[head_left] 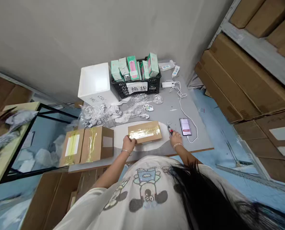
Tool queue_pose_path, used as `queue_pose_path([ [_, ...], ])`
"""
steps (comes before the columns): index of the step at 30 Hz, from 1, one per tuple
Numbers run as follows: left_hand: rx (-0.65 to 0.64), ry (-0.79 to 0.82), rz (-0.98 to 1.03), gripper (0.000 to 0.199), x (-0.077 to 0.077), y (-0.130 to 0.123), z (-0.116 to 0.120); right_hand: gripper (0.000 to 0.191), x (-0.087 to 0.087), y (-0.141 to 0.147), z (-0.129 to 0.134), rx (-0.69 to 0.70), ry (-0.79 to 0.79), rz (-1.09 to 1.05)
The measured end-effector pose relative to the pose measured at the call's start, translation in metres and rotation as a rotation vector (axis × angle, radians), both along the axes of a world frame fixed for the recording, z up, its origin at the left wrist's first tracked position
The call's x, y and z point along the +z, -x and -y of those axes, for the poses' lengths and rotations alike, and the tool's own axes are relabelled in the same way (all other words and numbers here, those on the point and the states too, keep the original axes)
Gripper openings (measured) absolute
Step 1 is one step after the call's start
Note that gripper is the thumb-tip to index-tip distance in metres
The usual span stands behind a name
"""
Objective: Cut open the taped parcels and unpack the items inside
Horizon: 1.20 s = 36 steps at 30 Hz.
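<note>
Left hand [128,143]: fingers bent against the near left corner of the box [144,131]; cannot tell whether pinching. Box lies on table [200,135], left of right hand [176,139], which grips cutter [170,129].

Two hands [129,143], one cutter [170,129] and, on one worktop [166,107], three taped cartons [144,129], one phone [185,126], one white cable [197,131], one white foam box [96,99], one black crate [154,87] and at least five green-and-white boxes [133,67] in it

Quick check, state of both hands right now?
Left hand: touching the left end of the box; whether it grips cannot be told.
Right hand: closed, holding the cutter.
</note>
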<state>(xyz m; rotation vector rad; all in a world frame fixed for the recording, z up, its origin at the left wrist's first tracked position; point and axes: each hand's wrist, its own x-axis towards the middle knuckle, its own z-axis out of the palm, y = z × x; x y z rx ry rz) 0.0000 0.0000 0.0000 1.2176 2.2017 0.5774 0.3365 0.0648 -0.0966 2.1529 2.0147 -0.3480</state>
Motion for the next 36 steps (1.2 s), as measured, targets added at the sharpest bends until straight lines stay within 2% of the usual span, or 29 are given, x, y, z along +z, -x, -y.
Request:
queue_pose_path([
  [4, 0.058, 0.039, -0.003, 0.039, -0.002, -0.01, 0.01, 0.041, -0.002, -0.007, -0.002, 0.066, 0.032, -0.01],
  [8, 0.1, 0.01, -0.139, 0.073, 0.006, -0.019, 0.009, 0.036, -0.001, -0.008, -0.004, 0.056, 0.044, -0.006],
  [10, 0.008, -0.067, -0.252, 0.082, 0.015, -0.029, 0.005, 0.036, 0.001, -0.008, -0.006, 0.039, 0.061, -0.005],
  [13, -0.258, -0.131, -0.349, 0.084, 0.026, -0.053, -0.005, 0.036, 0.004, -0.008, -0.01, 0.032, 0.099, -0.016],
  [16, -0.482, -0.085, -0.375, 0.09, 0.029, -0.08, -0.02, 0.033, 0.009, -0.013, -0.009, 0.071, 0.141, -0.063],
  [20, -0.658, 0.023, -0.402, 0.111, 0.024, -0.103, -0.048, 0.037, 0.013, -0.027, -0.003, 0.122, 0.097, -0.143],
  [24, -0.77, 0.124, -0.393, 0.134, 0.025, -0.108, -0.074, 0.05, 0.014, -0.048, -0.006, -0.001, -0.049, -0.161],
  [26, -0.809, 0.156, -0.387, 0.141, 0.027, -0.108, -0.08, 0.056, 0.013, -0.058, -0.012, -0.039, -0.068, -0.174],
  [31, -0.858, 0.164, -0.416, 0.144, 0.03, -0.107, -0.083, 0.06, 0.008, -0.071, -0.03, -0.041, 0.001, -0.195],
  [36, -0.871, 0.124, -0.443, 0.145, 0.03, -0.107, -0.085, 0.057, 0.002, -0.072, -0.038, -0.027, -0.02, -0.193],
])
